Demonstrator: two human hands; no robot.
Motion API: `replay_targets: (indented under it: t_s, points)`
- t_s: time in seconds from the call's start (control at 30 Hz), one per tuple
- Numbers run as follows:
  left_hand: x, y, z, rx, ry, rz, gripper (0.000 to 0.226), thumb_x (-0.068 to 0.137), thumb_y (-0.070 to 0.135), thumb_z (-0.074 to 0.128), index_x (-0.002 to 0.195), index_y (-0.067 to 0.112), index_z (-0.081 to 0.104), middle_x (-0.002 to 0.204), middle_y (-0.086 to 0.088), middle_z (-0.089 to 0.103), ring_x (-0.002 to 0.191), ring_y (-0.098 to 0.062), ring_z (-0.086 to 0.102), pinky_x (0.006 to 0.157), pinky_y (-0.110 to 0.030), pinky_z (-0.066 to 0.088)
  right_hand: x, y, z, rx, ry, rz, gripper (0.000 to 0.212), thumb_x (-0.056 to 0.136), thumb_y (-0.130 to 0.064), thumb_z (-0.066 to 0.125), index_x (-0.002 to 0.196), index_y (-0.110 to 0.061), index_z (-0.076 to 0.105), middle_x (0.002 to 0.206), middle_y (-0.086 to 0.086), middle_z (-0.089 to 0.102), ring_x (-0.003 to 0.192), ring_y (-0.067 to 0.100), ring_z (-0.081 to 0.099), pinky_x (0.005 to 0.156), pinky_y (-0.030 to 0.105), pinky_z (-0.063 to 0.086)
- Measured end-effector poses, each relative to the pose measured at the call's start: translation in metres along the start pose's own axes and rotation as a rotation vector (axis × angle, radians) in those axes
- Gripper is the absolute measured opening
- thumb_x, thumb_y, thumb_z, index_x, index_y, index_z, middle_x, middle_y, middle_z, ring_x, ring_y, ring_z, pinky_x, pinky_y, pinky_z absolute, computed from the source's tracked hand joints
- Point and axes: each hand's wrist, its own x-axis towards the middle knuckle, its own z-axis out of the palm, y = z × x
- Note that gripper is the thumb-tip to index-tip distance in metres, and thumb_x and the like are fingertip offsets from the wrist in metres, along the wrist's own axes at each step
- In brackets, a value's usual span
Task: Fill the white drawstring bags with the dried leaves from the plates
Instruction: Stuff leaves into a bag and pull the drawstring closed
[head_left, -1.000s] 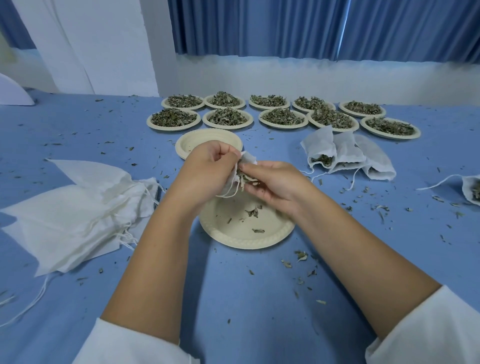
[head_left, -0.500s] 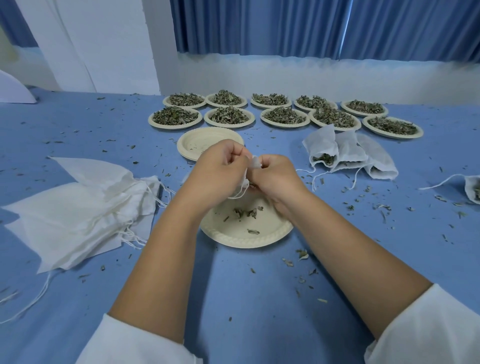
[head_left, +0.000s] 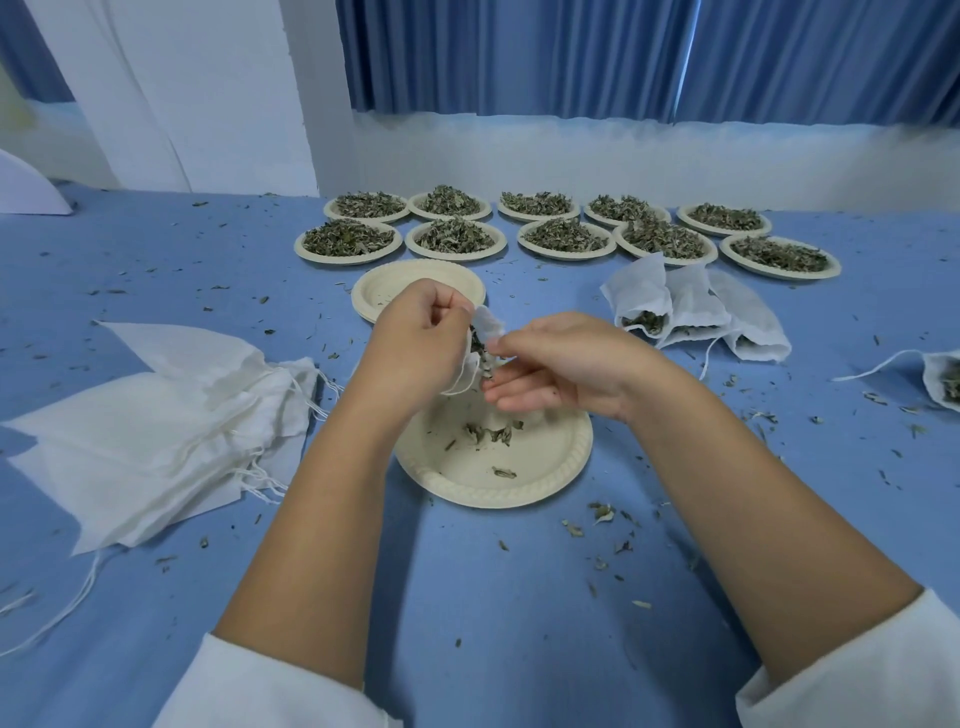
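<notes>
My left hand holds a small white drawstring bag by its mouth above a nearly bare paper plate. Dried leaves show in the bag's opening. My right hand is beside it, palm turned up, thumb tip touching the bag's mouth and the other fingers held straight under it. A few leaf scraps lie on the plate. Several plates heaped with dried leaves stand in two rows at the back.
A pile of flat unfilled bags lies at the left. Filled bags lie at the right, with another filled bag at the right edge. An emptied plate sits behind my hands. Leaf crumbs litter the blue cloth.
My right hand, pressed close to the left hand at the bag half a second ago, has drawn slightly right and spread its fingers. The left hand keeps hold of the bag.
</notes>
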Motion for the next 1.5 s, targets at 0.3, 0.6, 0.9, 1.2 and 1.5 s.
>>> replay_targets:
  t_s: [0.3, 0.6, 0.9, 1.2, 1.5]
  points:
    - [0.000, 0.002, -0.001, -0.005, -0.006, -0.022, 0.020, 0.096, 0.011, 0.048, 0.081, 0.020, 0.058, 0.064, 0.008, 0.055, 0.043, 0.003, 0.048, 0.046, -0.011, 0.039, 0.003, 0.004, -0.001, 0.088, 0.084, -0.299, 0.016, 0.083, 0.009, 0.068, 0.098, 0.004, 0.068, 0.092, 0.017, 0.075, 0.081, 0.018, 0.074, 0.073, 0.022, 0.059]
    - [0.002, 0.000, -0.004, -0.031, 0.077, -0.044, 0.021, 0.097, 0.014, 0.047, 0.080, 0.022, 0.056, 0.045, 0.015, 0.053, 0.037, 0.002, 0.046, 0.044, -0.016, 0.039, 0.005, 0.010, 0.014, -0.377, 0.266, -0.678, 0.022, 0.083, 0.005, 0.062, 0.086, -0.015, 0.072, 0.080, -0.006, 0.072, 0.071, 0.001, 0.065, 0.064, 0.010, 0.047]
    - [0.005, -0.001, -0.006, -0.024, 0.080, -0.058, 0.018, 0.098, 0.016, 0.046, 0.083, 0.022, 0.055, 0.045, 0.015, 0.052, 0.037, 0.000, 0.043, 0.045, -0.017, 0.036, 0.009, 0.015, 0.003, -1.096, 0.332, -0.671, 0.031, 0.085, -0.029, 0.065, 0.116, -0.030, 0.066, 0.093, -0.010, 0.046, 0.083, 0.009, 0.045, 0.076, 0.032, 0.046]
    - [0.006, -0.003, -0.005, -0.022, 0.096, -0.054, 0.019, 0.098, 0.016, 0.048, 0.081, 0.024, 0.055, 0.062, 0.009, 0.049, 0.047, -0.003, 0.041, 0.049, -0.021, 0.032, 0.011, 0.017, 0.000, -1.132, 0.310, -0.736, 0.011, 0.087, -0.025, 0.065, 0.097, -0.026, 0.064, 0.089, -0.010, 0.047, 0.082, 0.009, 0.044, 0.069, 0.030, 0.041]
    - [0.006, -0.003, -0.007, -0.035, 0.113, -0.048, 0.020, 0.097, 0.014, 0.046, 0.082, 0.023, 0.055, 0.056, 0.011, 0.050, 0.039, 0.000, 0.040, 0.041, -0.015, 0.031, 0.011, 0.014, -0.001, -0.899, 0.282, -0.732, 0.011, 0.087, -0.017, 0.060, 0.087, -0.022, 0.070, 0.081, -0.011, 0.054, 0.069, 0.005, 0.049, 0.070, 0.021, 0.042]
